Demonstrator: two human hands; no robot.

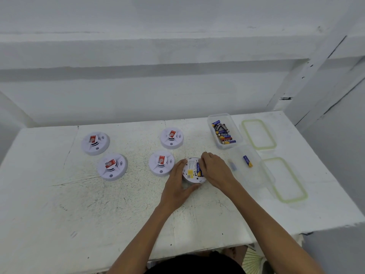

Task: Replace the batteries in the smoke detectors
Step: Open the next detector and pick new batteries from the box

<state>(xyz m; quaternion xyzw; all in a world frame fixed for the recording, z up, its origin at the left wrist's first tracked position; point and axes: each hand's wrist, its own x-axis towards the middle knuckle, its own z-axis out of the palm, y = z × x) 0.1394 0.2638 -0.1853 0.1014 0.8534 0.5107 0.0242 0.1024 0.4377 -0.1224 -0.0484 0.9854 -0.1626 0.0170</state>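
Smoke detector (190, 168) face-down, mid-bench: your left hand (177, 184) grips its rim, right hand (214, 169) pinches the battery (198, 169). Battery swap underway; mind polarity next.

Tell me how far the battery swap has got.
Early. One battery lies in the near box, possibly removed. The left hand holds a flipped detector; the right hand is at its batteries. Four detectors sit face-up, seemingly untouched.
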